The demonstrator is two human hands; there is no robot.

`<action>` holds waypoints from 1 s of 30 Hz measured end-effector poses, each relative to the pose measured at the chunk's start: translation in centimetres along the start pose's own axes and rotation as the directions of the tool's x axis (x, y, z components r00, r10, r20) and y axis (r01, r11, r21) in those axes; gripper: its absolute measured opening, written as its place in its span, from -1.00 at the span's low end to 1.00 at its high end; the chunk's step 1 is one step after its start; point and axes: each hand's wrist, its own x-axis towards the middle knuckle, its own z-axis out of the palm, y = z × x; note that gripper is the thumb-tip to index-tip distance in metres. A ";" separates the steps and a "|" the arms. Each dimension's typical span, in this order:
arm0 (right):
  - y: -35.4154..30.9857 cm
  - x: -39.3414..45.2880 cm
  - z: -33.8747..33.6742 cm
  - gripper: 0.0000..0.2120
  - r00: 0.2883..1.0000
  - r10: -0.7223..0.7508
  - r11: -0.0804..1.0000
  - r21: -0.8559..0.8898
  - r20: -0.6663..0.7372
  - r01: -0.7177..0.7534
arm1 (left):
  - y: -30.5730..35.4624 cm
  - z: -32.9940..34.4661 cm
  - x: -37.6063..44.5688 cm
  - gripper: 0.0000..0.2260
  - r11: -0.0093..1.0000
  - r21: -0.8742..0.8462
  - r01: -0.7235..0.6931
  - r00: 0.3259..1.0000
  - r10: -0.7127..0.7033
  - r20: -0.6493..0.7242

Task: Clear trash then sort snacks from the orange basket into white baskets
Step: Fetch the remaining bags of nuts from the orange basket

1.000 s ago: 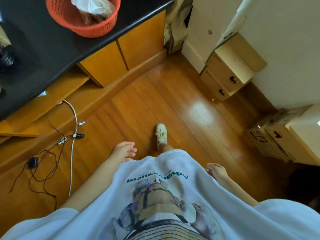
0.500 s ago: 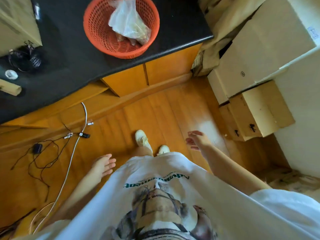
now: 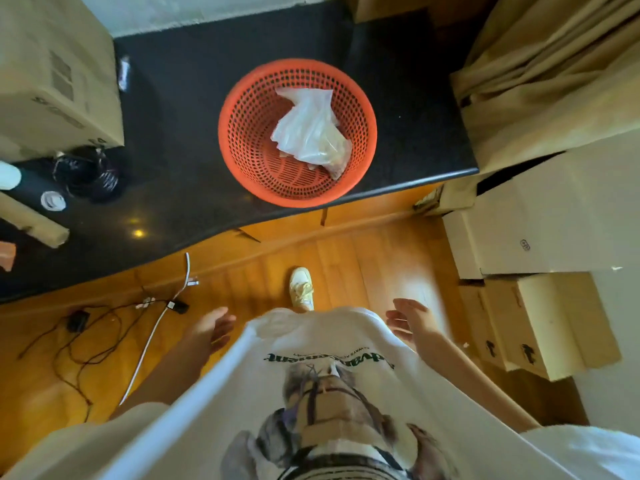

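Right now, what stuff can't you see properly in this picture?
Head view only:
- Snacks in the orange basket: covered by the crumpled plastic bag, so kind and number are unclear.
- White baskets: none in the frame.
- Left hand: motion-blurred.
- Right hand: fingers blurred.
- Second foot: hidden under the white shirt.

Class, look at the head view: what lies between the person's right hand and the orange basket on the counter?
Bare wooden floor, then the counter edge. Nothing blocks the stretch from the right hand to the orange basket, as the head view shows.
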 end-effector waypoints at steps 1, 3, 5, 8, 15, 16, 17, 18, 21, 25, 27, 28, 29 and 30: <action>-0.9 0.4 0.4 -0.90 1.000 0.008 1.000 0.008 -0.014 -0.008 | 1.9 0.8 0.6 -0.64 0.998 0.051 -0.034 0.999 0.032 0.023; -2.9 1.2 1.0 -0.88 1.000 0.002 1.000 0.029 -0.029 -0.001 | 6.7 3.2 1.5 -0.69 0.986 0.071 -0.154 0.988 0.154 0.006; -5.3 1.8 1.7 -0.86 0.999 -0.036 0.999 0.030 -0.030 0.037 | 11.3 6.0 1.7 -0.72 0.967 0.108 -0.230 0.973 0.227 0.038; -10.0 2.7 3.3 -0.85 0.990 -0.140 0.990 0.027 0.004 0.139 | 16.0 9.2 2.4 -0.76 0.929 0.177 -0.326 0.944 0.311 0.111; -22.1 7.9 9.6 -0.82 0.865 -0.456 0.851 -0.182 0.210 0.493 | 26.1 12.5 7.3 -0.83 0.826 0.242 -0.509 0.856 0.515 0.043; -23.4 8.8 10.5 -0.79 0.833 -0.500 0.796 -0.255 0.235 0.549 | 27.5 12.7 8.5 -0.81 0.819 0.239 -0.522 0.847 0.531 0.032; -24.5 9.8 11.4 -0.75 0.804 -0.536 0.727 -0.345 0.255 0.594 | 28.9 13.0 10.0 -0.80 0.811 0.248 -0.530 0.840 0.542 0.022; -25.5 10.9 12.1 -0.69 0.778 -0.563 0.649 -0.433 0.280 0.625 | 30.1 13.5 11.6 -0.79 0.801 0.264 -0.537 0.834 0.551 0.027; -27.5 16.5 14.7 -0.48 0.729 -0.566 0.446 -0.600 0.385 0.664 | 32.7 16.3 18.4 -0.76 0.740 0.382 -0.554 0.824 0.552 0.127; -28.4 18.7 15.9 -0.32 0.741 -0.463 0.359 -0.662 0.486 0.658 | 34.2 19.4 21.6 -0.61 0.683 0.282 -0.674 0.739 0.623 0.258; -28.2 17.9 15.8 -0.28 0.717 -0.482 0.350 -0.640 0.504 0.684 | 35.0 20.1 21.0 -0.57 0.663 0.225 -0.714 0.696 0.638 0.330; -28.2 17.5 15.8 -0.26 0.707 -0.493 0.342 -0.634 0.507 0.694 | 35.3 20.4 20.6 -0.58 0.654 0.212 -0.726 0.680 0.639 0.359; -28.1 17.3 15.8 -0.24 0.695 -0.504 0.329 -0.630 0.513 0.704 | 35.5 20.7 20.3 -0.59 0.655 0.190 -0.731 0.670 0.639 0.378; -28.1 17.3 15.9 -0.23 0.686 -0.506 0.312 -0.630 0.523 0.711 | 35.8 20.9 20.2 -0.60 0.648 0.182 -0.739 0.658 0.639 0.397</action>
